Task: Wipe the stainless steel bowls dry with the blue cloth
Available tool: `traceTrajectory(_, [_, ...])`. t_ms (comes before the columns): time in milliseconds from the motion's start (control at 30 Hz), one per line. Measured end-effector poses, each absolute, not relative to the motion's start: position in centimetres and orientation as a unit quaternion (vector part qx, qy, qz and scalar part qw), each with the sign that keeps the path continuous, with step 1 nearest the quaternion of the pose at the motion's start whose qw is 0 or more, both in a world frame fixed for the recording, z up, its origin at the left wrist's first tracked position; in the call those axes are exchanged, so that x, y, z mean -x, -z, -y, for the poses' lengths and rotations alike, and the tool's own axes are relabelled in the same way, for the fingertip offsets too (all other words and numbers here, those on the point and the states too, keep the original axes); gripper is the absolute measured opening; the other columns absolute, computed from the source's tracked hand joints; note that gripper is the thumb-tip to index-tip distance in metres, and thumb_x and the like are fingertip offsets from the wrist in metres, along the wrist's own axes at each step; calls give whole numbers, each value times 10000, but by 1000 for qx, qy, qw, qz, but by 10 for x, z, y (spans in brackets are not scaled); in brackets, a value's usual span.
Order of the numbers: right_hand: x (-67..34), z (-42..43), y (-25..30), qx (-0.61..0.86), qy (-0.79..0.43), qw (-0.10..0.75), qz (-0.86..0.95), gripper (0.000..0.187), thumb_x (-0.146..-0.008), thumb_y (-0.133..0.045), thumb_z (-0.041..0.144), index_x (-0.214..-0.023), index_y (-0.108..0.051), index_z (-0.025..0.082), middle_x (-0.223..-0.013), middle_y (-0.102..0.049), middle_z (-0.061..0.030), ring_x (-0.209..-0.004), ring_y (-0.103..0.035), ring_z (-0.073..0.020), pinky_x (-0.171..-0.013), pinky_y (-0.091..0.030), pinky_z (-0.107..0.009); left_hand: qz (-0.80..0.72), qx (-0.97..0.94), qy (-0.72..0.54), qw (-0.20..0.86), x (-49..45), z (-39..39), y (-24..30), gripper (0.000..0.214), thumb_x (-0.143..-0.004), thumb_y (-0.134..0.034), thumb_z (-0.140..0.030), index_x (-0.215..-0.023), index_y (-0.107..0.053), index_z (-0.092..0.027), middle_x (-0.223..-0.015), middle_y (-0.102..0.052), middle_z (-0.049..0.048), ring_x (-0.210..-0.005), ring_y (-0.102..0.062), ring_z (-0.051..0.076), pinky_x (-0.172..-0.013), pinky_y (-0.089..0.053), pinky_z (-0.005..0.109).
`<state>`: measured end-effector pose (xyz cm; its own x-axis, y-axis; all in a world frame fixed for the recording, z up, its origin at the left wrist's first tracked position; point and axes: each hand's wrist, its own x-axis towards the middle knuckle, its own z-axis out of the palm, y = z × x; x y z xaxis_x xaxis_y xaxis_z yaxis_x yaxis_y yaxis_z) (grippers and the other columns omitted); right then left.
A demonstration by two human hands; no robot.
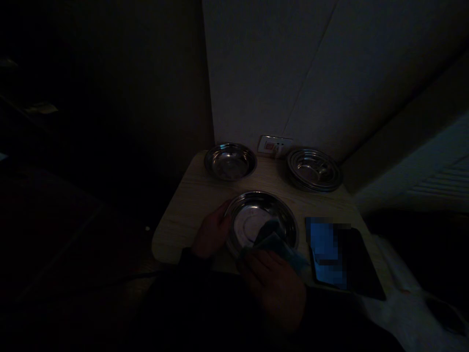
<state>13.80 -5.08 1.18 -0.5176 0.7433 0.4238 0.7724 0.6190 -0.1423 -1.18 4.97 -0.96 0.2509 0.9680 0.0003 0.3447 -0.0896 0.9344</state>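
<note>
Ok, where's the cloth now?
Head view, lower middle: the cloth is against the right hand, at the near right side of the closest metal dish, left of the phone.

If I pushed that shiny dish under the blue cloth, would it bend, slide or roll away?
The shiny dish probably wouldn't bend, because it looks like metal. It might slide easily, since its surface looks smooth and glossy. Rolling seems unlikely while it faces up like this, wide and shallow.
</note>
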Motion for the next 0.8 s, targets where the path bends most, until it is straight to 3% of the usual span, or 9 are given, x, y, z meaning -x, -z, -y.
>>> traceTrajectory(133, [-143,54,-13,430,27,231,872,279,-919,-374,145,-856,-644,180,-796,-656,-49,-728,-558,-152,-663,-438,-291,-504,-658,-360,428,9,-50,13,424,-838,-385,-256,-1239,-510,-198,-1234,-586,24,-1138,-527,169,-998,-377,305])
traceTrajectory(400, [-120,36,-3,451,12,228,863,176,-877,-470,158,-856,-645,163,-745,-645,-40,-704,-560,-170,-616,-437,-290,-494,-660,-342,451,11,-52,6,404,-841,-394,-288,-1213,-535,-217,-1163,-632,11,-1046,-586,183,-912,-446,298])
traceTrajectory(633, [-151,51,-20,425,-49,261,866,226,-911,-417,204,-918,-640,165,-846,-676,-59,-776,-571,-177,-669,-463,-293,-486,-670,-352,437,8,-48,8,414,-851,-371,-247,-1240,-510,-221,-1217,-598,12,-1093,-558,166,-963,-409,297])
traceTrajectory(800, [-129,33,-16,453,-82,280,843,175,-865,-498,181,-965,-638,156,-918,-680,-66,-825,-588,-182,-729,-479,-300,-494,-683,-341,415,6,-49,11,420,-847,-379,-249,-1244,-505,-195,-1221,-596,23,-1115,-544,169,-969,-400,291])
